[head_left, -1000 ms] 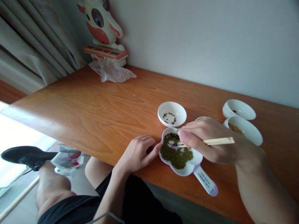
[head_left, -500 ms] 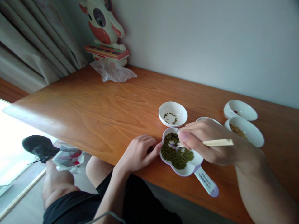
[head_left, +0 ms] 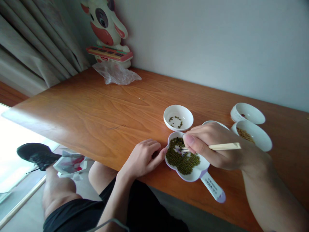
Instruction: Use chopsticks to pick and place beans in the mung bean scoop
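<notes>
Beans [head_left: 184,164] in a scoop [head_left: 203,163]
Right hand [head_left: 214,134] grips chopsticks [head_left: 224,146] among them; left hand [head_left: 143,158], loosely curled, touches the scoop's edge.

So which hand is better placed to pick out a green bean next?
Probably the right hand: it holds the chopsticks, whose tips reach into the dish of green beans. The left hand shows no tool and rests beside the dish.
</notes>
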